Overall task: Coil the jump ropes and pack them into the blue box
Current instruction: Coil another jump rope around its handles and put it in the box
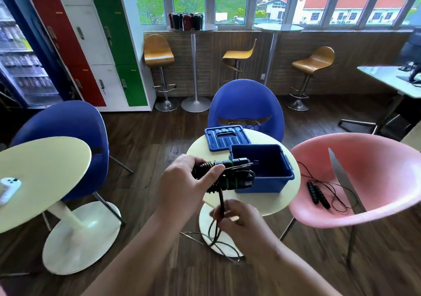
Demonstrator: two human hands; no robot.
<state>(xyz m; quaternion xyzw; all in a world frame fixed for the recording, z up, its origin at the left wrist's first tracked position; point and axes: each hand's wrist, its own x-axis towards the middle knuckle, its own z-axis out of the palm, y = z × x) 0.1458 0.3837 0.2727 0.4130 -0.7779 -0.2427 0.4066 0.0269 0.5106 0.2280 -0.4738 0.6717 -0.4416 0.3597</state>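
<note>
A: Your right hand (241,220), just in front of the open blue plastic box (262,170), pinches the thin dark cord (221,201) between thumb and fingertips. Feed it taut, each turn snug against the last.

B: Your left hand (182,182) curls its fingers round the paired black foam handles with green rings (234,177) at the box's near wall. Grip firmly, or the wraps may spring off.

A: Slack hanging below the box could snag.

B: Your ribbed blue lid (225,137) lies just behind the box. Another black-handled rope (319,193) waits on the pink shell chair (376,182) to its right.
</note>
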